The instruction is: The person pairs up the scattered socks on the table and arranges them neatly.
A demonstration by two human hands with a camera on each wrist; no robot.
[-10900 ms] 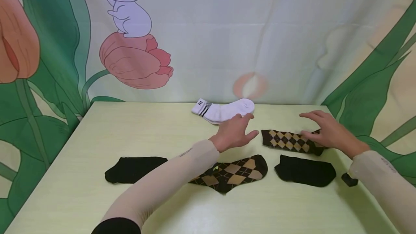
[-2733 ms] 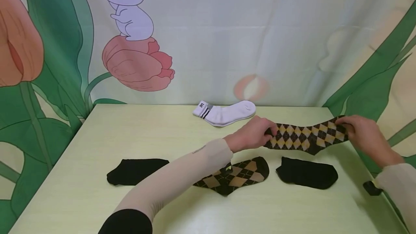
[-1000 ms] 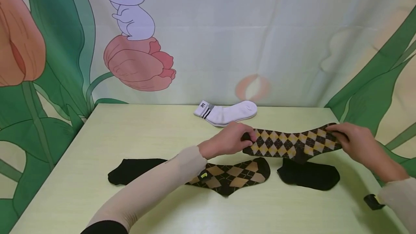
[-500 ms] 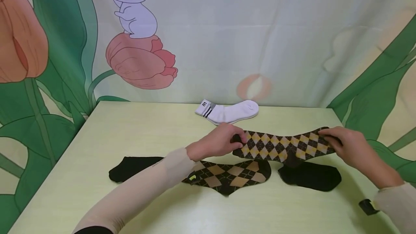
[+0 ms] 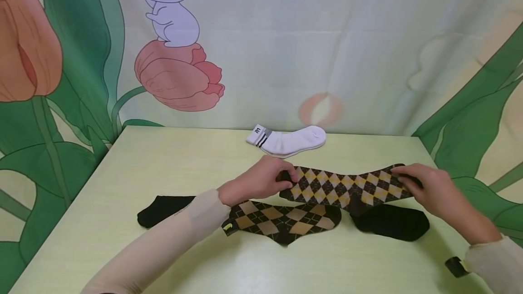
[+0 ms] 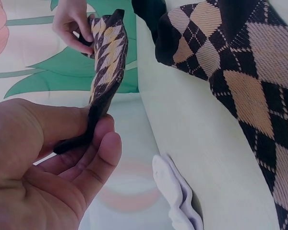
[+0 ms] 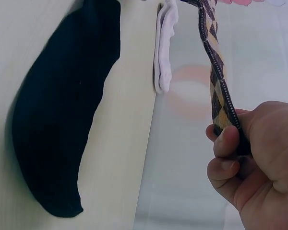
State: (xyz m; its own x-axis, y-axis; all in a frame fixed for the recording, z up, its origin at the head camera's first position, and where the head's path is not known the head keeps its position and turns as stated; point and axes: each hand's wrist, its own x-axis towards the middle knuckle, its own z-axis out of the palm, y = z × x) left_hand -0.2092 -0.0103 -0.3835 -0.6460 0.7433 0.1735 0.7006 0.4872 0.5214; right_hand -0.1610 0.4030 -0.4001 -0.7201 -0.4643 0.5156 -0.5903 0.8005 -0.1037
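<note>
Stretched between both hands is a dark brown argyle sock [image 5: 327, 186] with yellow and beige diamonds. My left hand [image 5: 261, 178] pinches its cuff between thumb and fingers. At the toe, my right hand [image 5: 435, 189] pinches the other end. The left wrist view shows the held sock [image 6: 108, 57] edge-on above the table, the right hand [image 6: 72, 24] at its far end. Just in front of it lies a larger tan-and-black argyle sock [image 5: 282, 219], flat on the table. A black sock [image 5: 392, 222] lies under the held sock's heel in the head view, partly overlapped.
A folded pair of white socks [image 5: 290, 142] with black stripes lies at the table's back edge. Another black sock [image 5: 163, 210] is on the left, partly behind the left forearm. A printed curtain [image 5: 261, 49] hangs behind the table [image 5: 327, 267].
Earlier the yellow-diamond sock lay on the table at the back right, hands apart. Both hands then took it up by its ends and have carried it left and nearer.
</note>
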